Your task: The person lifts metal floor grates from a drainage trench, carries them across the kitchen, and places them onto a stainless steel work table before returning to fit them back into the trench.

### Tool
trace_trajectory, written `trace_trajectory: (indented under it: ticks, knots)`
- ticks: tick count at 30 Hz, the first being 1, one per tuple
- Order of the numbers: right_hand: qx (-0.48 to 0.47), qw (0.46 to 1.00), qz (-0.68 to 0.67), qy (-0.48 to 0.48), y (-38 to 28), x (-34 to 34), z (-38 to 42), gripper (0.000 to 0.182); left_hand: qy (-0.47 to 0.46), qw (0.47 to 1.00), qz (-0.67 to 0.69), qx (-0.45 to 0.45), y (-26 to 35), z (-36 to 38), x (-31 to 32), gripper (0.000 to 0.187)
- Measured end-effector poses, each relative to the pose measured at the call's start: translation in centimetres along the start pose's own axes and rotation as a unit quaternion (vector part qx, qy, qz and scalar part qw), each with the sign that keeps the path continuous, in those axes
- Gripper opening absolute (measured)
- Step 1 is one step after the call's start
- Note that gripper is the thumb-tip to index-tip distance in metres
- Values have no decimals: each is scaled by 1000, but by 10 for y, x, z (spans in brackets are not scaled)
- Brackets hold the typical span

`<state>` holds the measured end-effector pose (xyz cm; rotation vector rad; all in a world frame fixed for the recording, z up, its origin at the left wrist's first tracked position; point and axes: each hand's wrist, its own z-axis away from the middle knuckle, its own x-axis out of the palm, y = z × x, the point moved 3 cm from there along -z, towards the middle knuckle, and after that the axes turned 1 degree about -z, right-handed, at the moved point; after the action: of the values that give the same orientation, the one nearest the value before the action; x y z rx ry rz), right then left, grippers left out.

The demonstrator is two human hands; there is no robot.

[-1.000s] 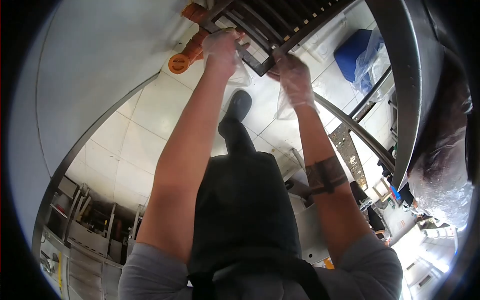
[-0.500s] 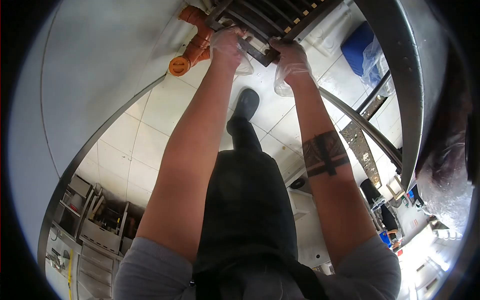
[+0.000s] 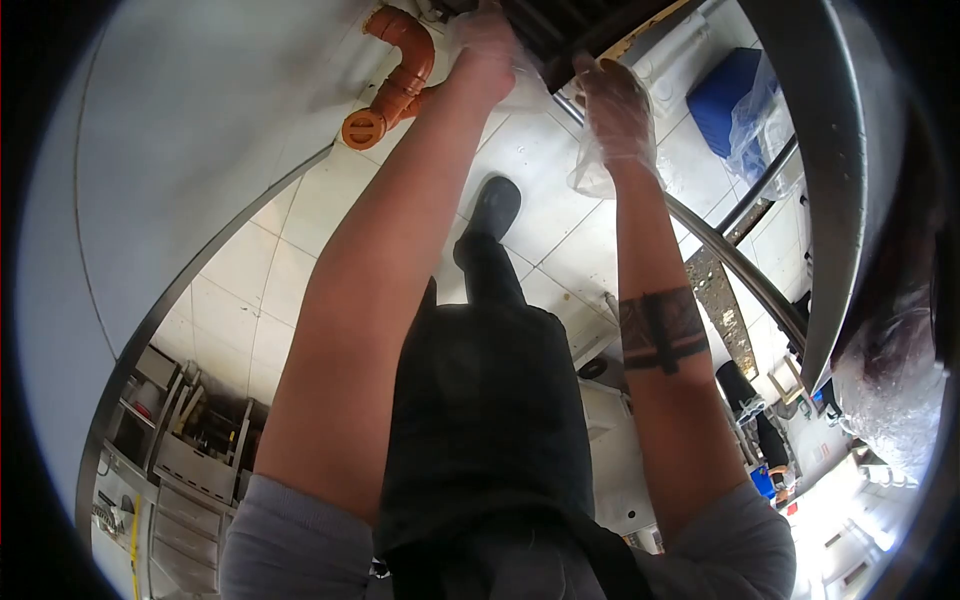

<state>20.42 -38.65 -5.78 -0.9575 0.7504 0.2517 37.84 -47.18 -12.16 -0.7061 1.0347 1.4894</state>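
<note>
A dark slatted metal rack (image 3: 570, 28) is at the top of the view, mostly cut off by the frame edge. My left hand (image 3: 487, 48), in a loose clear plastic glove, is at the rack's left side and appears closed on it; its fingertips run into the top edge of the picture. My right hand (image 3: 617, 108), gloved the same way, is just below the rack's near edge. Its fingers point up and apart, with the thumb side at or against that edge; whether they touch is hard to tell.
An orange drain pipe (image 3: 404, 75) stands left of the rack. A curved metal edge (image 3: 825, 150) and a metal bar (image 3: 735, 255) lie to the right, near a blue object (image 3: 718, 95) with clear plastic. My boot (image 3: 496, 205) is on the white tiled floor (image 3: 555, 225).
The rack has moved up and away, its near corner tilting differently. My left hand has gone up with it. My right hand has shifted right, its fingers loosening from the rack's corner.
</note>
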Motion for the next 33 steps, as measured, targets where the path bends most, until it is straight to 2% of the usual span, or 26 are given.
trace_trajectory:
  ticks: [2,3,5,6,8,9,10,12,13,14,16,18,19,20,21,22,23,24,25,26,27,28,29,32,33]
  knots:
    - [20,994,-102,-41,7,7,-14,59,88,975,-77,189,13,1,12,36]
    - [28,989,-135,-56,8,9,-16,58,86,976,-75,186,18,-4,13,36]
    - [19,990,-125,-53,-5,3,-11,57,-16,982,-141,128,29,-21,23,40]
    - [22,991,-123,-56,-5,5,-8,57,-21,982,-139,127,30,-32,43,40]
    - [0,998,-48,-43,-8,8,-9,53,54,985,-99,132,29,-56,77,45]
    - [-10,999,-23,-39,-9,9,-11,52,57,985,-100,130,25,-45,57,45]
    - [-9,996,-82,-27,-4,13,-13,50,91,977,-21,192,20,-20,16,39]
    - [-13,989,-149,-16,-2,18,-21,47,127,958,50,253,-2,-11,-9,34]
    - [12,984,-176,-16,-1,18,-24,47,50,948,239,204,-19,-13,0,37]
    - [38,979,-201,-14,2,18,-28,47,-6,924,357,136,-19,-18,13,38]
    - [66,979,-191,-13,-19,8,-18,41,-59,805,590,-30,-16,-19,24,41]
    - [63,994,-83,-8,-32,2,-14,39,-61,793,605,-37,-7,-18,18,46]
    - [67,994,-82,-8,-31,1,-15,39,-63,790,609,-40,-3,-15,9,48]
    - [47,998,-50,6,-30,1,-16,41,-81,890,450,0,4,-4,-28,49]
    - [25,999,-18,19,-28,3,-17,42,-95,956,274,40,7,11,-49,50]
    - [29,999,-18,16,-21,6,-20,42,-99,956,273,38,3,26,-40,50]
    - [30,999,-23,11,-16,8,-25,45,133,970,189,81,0,43,-47,46]
    - [29,999,-29,9,-11,8,-31,48,359,921,96,121,1,60,-56,45]
    - [32,999,-27,14,-9,6,-32,48,211,955,94,185,4,56,-68,47]
    - [24,998,-58,3,-7,6,-30,49,209,955,98,188,7,54,-74,47]
    - [15,996,-89,-11,-6,7,-29,49,199,940,-39,275,15,52,-75,46]
    - [15,996,-89,-9,-5,9,-29,49,186,900,-176,353,20,46,-70,46]
    - [9,996,-87,-14,-4,11,-29,50,92,907,-214,349,21,22,-48,46]
    - [-25,991,-127,-25,1,22,-21,54,126,903,-177,370,24,-24,-18,38]
    - [43,978,-198,-52,-10,21,-9,56,124,902,-178,373,30,-21,-22,38]
